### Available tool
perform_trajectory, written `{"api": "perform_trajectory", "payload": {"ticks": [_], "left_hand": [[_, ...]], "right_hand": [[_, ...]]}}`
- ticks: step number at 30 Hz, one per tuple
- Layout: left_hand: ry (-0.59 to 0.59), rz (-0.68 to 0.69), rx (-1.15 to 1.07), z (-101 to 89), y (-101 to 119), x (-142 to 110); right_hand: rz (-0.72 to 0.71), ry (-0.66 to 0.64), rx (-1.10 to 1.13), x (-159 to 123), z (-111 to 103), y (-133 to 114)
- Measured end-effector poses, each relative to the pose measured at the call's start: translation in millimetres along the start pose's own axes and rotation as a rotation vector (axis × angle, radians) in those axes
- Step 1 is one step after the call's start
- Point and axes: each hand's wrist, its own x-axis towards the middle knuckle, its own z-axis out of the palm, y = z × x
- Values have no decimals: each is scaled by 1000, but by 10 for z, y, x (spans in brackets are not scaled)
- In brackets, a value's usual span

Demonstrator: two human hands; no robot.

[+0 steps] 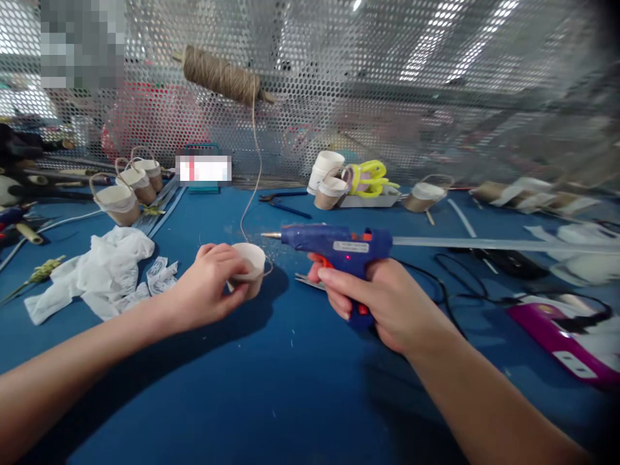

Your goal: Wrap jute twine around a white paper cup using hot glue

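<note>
My left hand (217, 281) is closed on a small paper cup (252, 259), white inside with a brownish outer wrap, its rim tilted a little. A thin twine (259, 161) hangs from a spool (220, 74) on the mesh and comes down behind the cup; a bit of it loops at the cup's right side. In my right hand (361, 294) is a blue hot glue gun (334, 240) with a lit red light and a long clear glue stick out of its back. Its metal nozzle points left, above and apart from the cup. Scissors, partly hidden, lie behind my right fingers.
Finished-looking cups with twine handles (119, 203) stand at the back left. White crumpled cloth (106, 265) lies left. Pliers (285, 201), stacked white cups (325, 169) and a yellow-handled item (371, 177) sit at the back. A purple power strip (557, 342) with black cords lies right.
</note>
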Motion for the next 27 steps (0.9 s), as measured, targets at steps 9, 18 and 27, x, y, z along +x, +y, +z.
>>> {"api": "perform_trajectory", "payload": {"ticks": [9,18,27], "left_hand": [[-146,-431,-831,50,-30,-76],[-157,-441,-775,70,1,-75],[-187,-451,-744,54,15,-66]], "right_hand": [[-64,119,-294,-202,61,8],[-221,-95,-536,-114,5,33],[-220,-84,-544,-167,11,73]]}}
